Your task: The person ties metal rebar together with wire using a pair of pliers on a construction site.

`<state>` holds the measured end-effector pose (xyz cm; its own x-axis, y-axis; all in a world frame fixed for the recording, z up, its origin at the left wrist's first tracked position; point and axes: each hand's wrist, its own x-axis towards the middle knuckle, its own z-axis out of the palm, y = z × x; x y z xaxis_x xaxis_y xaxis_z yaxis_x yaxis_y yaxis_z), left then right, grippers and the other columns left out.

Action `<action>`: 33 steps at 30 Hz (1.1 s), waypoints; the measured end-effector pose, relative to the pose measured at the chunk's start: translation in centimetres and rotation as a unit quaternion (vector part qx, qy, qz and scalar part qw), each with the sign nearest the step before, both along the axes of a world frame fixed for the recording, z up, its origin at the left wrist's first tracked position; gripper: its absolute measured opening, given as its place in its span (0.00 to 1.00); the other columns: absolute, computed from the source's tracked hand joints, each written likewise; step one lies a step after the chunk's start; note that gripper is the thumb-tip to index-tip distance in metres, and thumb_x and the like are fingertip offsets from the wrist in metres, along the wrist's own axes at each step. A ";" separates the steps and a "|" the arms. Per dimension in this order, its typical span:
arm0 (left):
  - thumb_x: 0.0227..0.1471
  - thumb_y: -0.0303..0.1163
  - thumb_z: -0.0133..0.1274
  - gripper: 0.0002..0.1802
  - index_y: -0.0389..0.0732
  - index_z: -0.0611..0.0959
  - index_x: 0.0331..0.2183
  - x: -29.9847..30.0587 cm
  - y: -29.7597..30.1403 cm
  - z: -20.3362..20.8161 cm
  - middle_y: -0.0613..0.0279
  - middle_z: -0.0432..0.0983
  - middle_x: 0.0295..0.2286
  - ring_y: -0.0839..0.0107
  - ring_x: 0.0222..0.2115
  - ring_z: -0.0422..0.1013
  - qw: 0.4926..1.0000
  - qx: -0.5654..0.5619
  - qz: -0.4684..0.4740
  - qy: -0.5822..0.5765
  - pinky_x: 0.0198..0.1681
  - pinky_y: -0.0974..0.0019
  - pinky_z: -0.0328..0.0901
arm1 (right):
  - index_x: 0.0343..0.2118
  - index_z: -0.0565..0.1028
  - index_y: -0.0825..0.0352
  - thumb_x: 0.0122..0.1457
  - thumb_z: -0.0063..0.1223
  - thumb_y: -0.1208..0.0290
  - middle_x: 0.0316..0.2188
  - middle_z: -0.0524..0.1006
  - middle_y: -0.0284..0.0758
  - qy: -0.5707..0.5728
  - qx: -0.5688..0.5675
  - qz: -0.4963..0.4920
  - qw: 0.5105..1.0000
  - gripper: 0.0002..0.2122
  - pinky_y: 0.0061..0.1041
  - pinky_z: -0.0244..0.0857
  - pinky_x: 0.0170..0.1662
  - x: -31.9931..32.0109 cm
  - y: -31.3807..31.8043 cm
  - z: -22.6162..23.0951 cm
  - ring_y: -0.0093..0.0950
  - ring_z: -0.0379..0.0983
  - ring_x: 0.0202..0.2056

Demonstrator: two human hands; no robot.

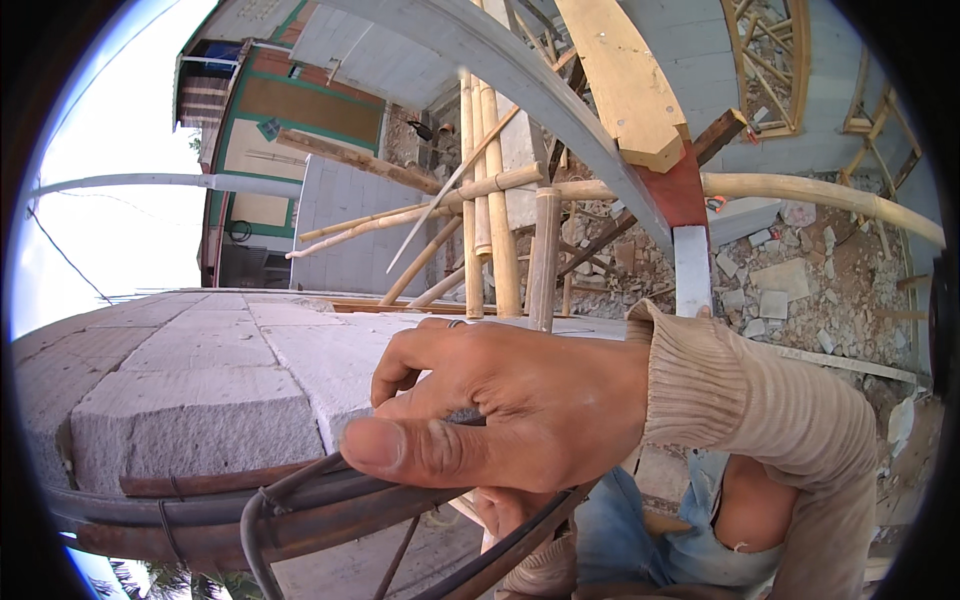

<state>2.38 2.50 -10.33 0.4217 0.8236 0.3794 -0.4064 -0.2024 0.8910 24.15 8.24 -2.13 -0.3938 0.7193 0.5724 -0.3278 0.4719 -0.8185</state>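
Head view: right hand (510,400), just toward 6 o'clock from centre, curls round dark steel bars (325,518), thumb laid along them; the wire-tied bundle runs out toward 8 o'clock beside a pale block wall (200,395). Left hand (503,510), lower at 6 o'clock, sits mostly hidden below the bars, grip impossible to tell. Bamboo poles (495,170) cross at 12 o'clock.

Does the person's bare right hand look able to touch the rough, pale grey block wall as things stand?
Likely yes: the right hand is right beside the pale grey block wall, and nothing visible blocks its curled fingers.
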 end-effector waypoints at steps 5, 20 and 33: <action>0.67 0.45 0.41 0.26 0.36 0.69 0.57 -0.1 -0.1 0.6 0.49 0.64 0.58 0.53 0.59 0.62 0.999 0.025 -0.027 0.004 0.62 0.44 0.57 | 0.21 0.77 0.71 0.64 0.15 0.32 0.22 0.78 0.37 -0.027 0.017 -0.061 0.998 0.45 0.50 0.34 0.68 -1.2 -0.4 -0.6 0.48 0.47 0.67; 0.61 0.43 0.50 0.21 0.43 0.77 0.52 -3.4 0.9 0.9 0.54 0.71 0.55 0.54 0.56 0.66 0.995 -0.070 0.028 -0.070 0.58 0.45 0.60 | 0.42 0.75 0.74 0.61 0.38 0.40 0.46 0.74 0.52 0.004 -0.049 0.058 0.997 0.33 0.43 0.49 0.60 0.1 -1.8 0.2 0.46 0.58 0.59; 0.65 0.47 0.44 0.28 0.35 0.71 0.55 1.3 2.5 7.2 0.50 0.72 0.50 0.59 0.52 0.70 0.939 -0.043 0.334 -0.074 0.54 0.52 0.67 | 0.52 0.74 0.73 0.59 0.58 0.46 0.43 0.76 0.44 0.061 -0.046 -0.014 0.997 0.31 0.33 0.64 0.51 -0.6 -3.3 0.9 0.34 0.72 0.46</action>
